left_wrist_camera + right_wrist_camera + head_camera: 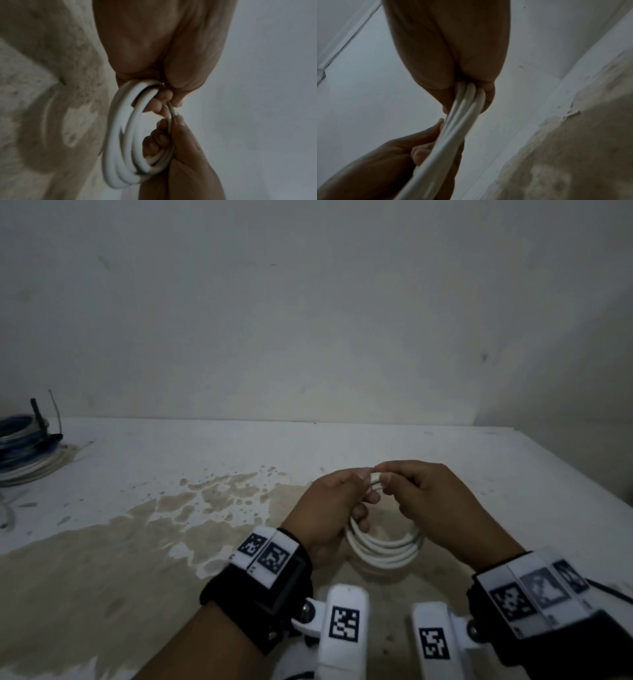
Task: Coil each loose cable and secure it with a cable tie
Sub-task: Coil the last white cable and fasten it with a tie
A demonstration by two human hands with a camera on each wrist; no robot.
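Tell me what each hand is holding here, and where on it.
Both hold the coiled white cable. The left hand and right hand each grip the bundled loops at the coil's top, side by side.

— What does the room look like?
— A plain, pale wall (308, 302) fills the upper half, scuffed with a few dark marks, and meets a second wall at a corner on the right.

— And below it?
— A white work surface (479, 460) runs up to the wall. A large tan stain (102, 559) spreads across its left and middle. The light is dim and greyish.
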